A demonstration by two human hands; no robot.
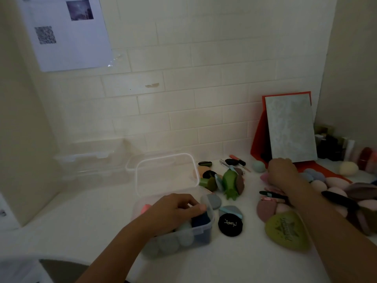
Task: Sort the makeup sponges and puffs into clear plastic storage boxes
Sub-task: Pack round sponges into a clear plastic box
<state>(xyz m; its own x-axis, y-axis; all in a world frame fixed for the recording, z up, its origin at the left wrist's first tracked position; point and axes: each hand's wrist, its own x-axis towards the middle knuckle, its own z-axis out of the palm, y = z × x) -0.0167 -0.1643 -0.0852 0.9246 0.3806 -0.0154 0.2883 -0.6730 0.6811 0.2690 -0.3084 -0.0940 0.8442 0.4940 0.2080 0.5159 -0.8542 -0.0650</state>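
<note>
In the box (204,233), left hand (175,211) grips blue sponge (201,220); right hand (282,172) grips pink sponge (263,177).

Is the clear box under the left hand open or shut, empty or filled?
Open, partly filled. The lid of the clear box stands raised behind it; grey-blue sponges and a dark blue sponge lie inside.

Dim, flat indoor light, source out of view. Tiled wall (204,58) brightest; left side and lower corners darker. Shadows faint, diffuse. Soft focus, grainy. Clear box (204,233) low contrast against counter (224,260). Tile lines bow near edges.
</note>
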